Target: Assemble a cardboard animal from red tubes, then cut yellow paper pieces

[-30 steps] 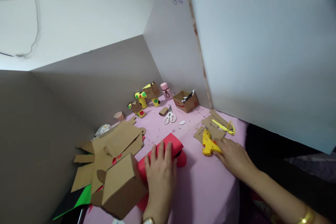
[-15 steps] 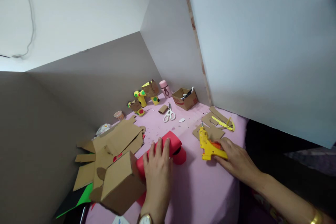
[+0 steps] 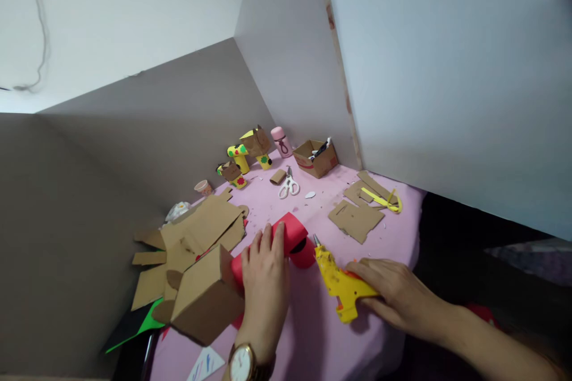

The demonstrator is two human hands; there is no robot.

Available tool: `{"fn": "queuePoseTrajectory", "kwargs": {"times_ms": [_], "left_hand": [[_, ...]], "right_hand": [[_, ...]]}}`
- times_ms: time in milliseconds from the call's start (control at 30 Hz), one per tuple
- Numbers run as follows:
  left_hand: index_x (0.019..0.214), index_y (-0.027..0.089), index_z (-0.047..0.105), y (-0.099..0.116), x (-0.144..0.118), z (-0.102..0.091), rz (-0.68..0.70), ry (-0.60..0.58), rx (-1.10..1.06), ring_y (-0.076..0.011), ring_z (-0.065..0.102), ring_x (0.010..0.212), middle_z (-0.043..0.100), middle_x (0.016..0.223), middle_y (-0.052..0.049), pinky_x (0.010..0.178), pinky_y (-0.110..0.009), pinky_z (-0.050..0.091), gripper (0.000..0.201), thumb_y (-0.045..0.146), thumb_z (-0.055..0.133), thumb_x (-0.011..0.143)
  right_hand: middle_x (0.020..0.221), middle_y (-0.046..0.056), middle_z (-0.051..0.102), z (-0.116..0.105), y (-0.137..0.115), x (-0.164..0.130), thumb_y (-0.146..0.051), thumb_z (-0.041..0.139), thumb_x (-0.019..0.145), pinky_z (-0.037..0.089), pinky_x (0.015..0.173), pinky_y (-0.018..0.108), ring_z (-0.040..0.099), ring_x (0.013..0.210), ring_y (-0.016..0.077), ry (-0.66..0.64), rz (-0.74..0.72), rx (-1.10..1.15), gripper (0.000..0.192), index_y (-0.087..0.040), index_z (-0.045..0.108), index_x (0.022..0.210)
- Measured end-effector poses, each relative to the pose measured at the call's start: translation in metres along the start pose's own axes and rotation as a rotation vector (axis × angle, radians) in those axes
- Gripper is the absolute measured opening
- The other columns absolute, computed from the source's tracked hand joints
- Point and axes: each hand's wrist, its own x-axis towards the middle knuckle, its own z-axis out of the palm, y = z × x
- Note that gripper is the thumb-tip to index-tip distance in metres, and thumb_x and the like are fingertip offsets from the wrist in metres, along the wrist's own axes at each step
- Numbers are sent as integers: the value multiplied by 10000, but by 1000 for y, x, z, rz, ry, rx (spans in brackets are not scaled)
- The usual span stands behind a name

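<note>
My left hand (image 3: 267, 268), with a wristwatch on the wrist, lies over a red paper-covered tube (image 3: 292, 231) and curls its fingers around it. Joined to the near end of that tube is a brown cardboard box (image 3: 208, 289) with rounded ear-like flaps. A second red tube part (image 3: 304, 253) stands under the far end, beside a dark opening. In my right hand (image 3: 393, 289) is a yellow glue gun (image 3: 337, 283), its metal nozzle tilted up and to the left, close to the red tube's far end and apart from it.
Cut cardboard sheets (image 3: 192, 229) spread along the left. White-handled scissors (image 3: 289, 186), a pink bottle (image 3: 281, 141) and an open cardboard box (image 3: 315, 161) stand toward the back. Decorated yellow figures (image 3: 257, 146) are by the wall. Cardboard scraps (image 3: 356, 220) and yellow strips (image 3: 379, 199) lie right.
The glue gun has moved left and nearer in my right hand, its nozzle now tilted toward the red tube. My left hand keeps its hold. The view has shifted slightly.
</note>
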Motion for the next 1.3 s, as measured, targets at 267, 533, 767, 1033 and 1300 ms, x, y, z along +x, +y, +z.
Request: {"fn": "queuePoseTrajectory", "kwargs": {"times_ms": [267, 533, 767, 1033, 1300], "left_hand": [[1353, 122, 409, 2, -5, 0, 14, -3, 34, -322, 460, 1223, 496, 1364, -163, 964, -481, 401, 575, 20, 431, 788], [1356, 126, 413, 8, -13, 6, 6, 23, 97, -344, 456, 1235, 483, 1381, -169, 975, -544, 375, 537, 45, 413, 825], [1337, 147, 434, 7, -9, -1, -16, 9, 34, -345, 460, 1216, 474, 1384, -168, 958, -482, 392, 505, 153, 508, 837], [1293, 158, 475, 16, -8, -1, -74, 55, -34, -341, 467, 1177, 513, 1343, -165, 930, -499, 371, 474, 342, 517, 858], [1296, 179, 478, 16, -6, 0, -96, 27, -25, -340, 465, 1181, 503, 1359, -144, 940, -499, 365, 452, 238, 510, 849]], "right_hand": [[1047, 106, 651, -9, -25, 11, -144, 530, 788, 488, 808, 388, 610, 929, 245, -144, 104, 243, 420, -156, 490, 1206], [1148, 83, 637, -9, -20, 3, -150, 531, 785, 471, 843, 335, 609, 978, 216, -150, 181, 364, 432, -209, 494, 1212], [1129, 81, 647, -7, -24, 7, -145, 535, 782, 469, 841, 322, 610, 964, 208, -164, 145, 390, 430, -196, 493, 1206], [1162, 105, 641, -6, -19, -4, -162, 518, 787, 494, 820, 345, 610, 1020, 252, -129, 179, 340, 405, -220, 522, 1188], [1150, 97, 644, -9, -17, -1, -192, 531, 814, 488, 834, 355, 614, 1004, 242, -130, 186, 381, 386, -232, 508, 1198]]}}
